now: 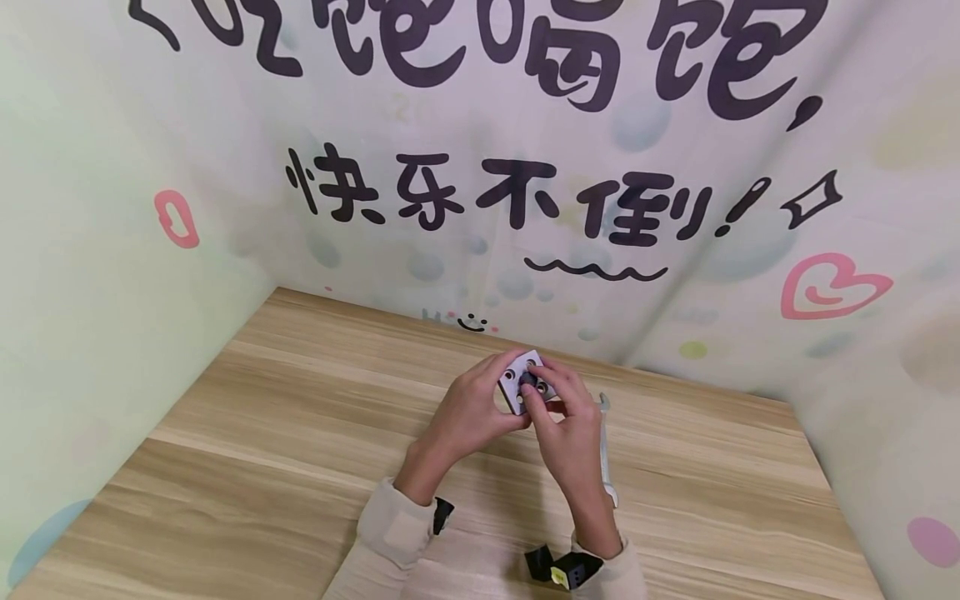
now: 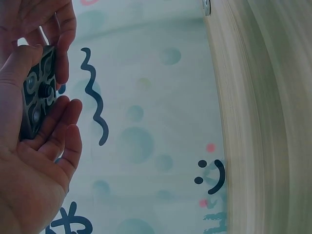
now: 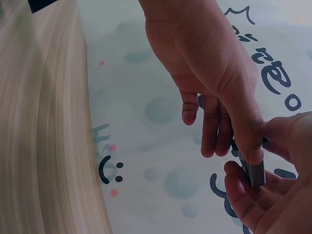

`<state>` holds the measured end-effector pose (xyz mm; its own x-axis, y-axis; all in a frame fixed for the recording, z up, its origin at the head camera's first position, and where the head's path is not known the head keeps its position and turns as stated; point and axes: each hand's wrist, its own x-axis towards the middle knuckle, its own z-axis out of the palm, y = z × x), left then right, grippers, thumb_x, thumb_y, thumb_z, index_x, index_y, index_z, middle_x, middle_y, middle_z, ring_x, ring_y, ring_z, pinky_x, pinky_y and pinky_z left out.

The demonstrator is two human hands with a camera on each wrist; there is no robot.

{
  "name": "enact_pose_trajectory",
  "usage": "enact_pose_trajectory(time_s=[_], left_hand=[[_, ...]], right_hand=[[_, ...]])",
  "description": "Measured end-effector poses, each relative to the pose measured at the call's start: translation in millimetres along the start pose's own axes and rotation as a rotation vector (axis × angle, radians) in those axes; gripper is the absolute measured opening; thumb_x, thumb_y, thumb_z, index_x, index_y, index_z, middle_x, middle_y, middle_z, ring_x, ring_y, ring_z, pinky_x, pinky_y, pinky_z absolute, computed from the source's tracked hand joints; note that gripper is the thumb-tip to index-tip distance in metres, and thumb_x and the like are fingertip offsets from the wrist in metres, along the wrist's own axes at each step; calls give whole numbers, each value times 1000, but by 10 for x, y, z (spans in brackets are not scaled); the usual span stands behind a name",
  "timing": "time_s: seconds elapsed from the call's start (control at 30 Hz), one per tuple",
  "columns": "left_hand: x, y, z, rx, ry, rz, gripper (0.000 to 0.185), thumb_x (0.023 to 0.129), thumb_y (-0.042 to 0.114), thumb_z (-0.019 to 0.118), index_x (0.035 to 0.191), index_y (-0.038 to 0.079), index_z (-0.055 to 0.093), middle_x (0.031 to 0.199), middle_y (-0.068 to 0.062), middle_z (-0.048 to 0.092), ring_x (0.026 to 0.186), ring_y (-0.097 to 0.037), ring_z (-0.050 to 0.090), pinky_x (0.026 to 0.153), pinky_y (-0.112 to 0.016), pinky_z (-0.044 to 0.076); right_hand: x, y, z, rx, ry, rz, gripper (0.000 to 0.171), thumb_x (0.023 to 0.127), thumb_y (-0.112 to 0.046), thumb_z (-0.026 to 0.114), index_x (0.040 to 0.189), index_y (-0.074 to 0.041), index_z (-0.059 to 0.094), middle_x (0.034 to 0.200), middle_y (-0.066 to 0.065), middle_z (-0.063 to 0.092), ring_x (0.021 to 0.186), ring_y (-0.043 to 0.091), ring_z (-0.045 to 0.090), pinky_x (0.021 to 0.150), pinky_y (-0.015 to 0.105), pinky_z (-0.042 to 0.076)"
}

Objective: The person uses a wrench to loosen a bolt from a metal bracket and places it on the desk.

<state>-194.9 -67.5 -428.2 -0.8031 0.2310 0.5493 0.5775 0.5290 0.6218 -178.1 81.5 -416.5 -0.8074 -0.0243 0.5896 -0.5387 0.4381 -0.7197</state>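
A small square plate (image 1: pixel 516 387) with several round holes is held just above the table near the back wall. My left hand (image 1: pixel 480 410) grips it from the left, thumb on its face, fingers curled under it. My right hand (image 1: pixel 553 398) pinches the plate's right side, fingertips over a small dark stud (image 1: pixel 531 380) at its centre. In the left wrist view the plate (image 2: pixel 38 92) looks dark, lying on the left hand's fingers (image 2: pixel 63 131), with the stud (image 2: pixel 46 90) sticking out. In the right wrist view the right hand's thumb (image 3: pixel 248 146) presses the plate's edge (image 3: pixel 254 171).
A white flat wrench (image 1: pixel 604 450) lies on the wooden table (image 1: pixel 262 433) just right of my right hand. A small red thing (image 1: pixel 557 407) shows under the hands. Printed walls close off the table at the left, back and right.
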Motion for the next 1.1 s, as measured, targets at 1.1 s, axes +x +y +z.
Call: enact_pose_trajectory(time_s=[1.1], left_hand=[[5, 8, 1, -16, -5, 15, 79, 68, 13, 90, 138, 8, 53, 125, -7, 65, 103, -18, 64, 88, -33, 54]], right_hand=[[-11, -11, 22, 60, 30, 85, 50, 83, -4, 78, 128, -1, 58, 122, 15, 66, 90, 24, 69, 67, 17, 52]])
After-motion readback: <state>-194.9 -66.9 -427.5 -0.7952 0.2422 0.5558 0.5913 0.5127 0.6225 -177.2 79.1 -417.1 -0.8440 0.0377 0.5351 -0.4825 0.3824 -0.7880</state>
